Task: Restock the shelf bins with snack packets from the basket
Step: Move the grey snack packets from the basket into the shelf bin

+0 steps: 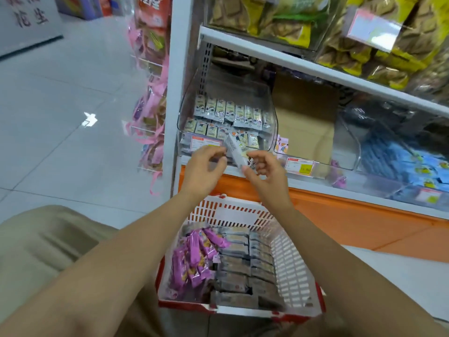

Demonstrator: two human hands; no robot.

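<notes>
Shop shelving fills the view, its clear shelf bin stocked with rows of grey snack packets. Just before the bin, the left hand and right hand hold one tilted grey packet, each grip pinching it. Below, the basket holds pink packets beside more grey ones.

One wide head-worn view looks forward and down, close above the basket at the frame's foot, facing the shelf just ahead, with floor stretching away at left
</notes>
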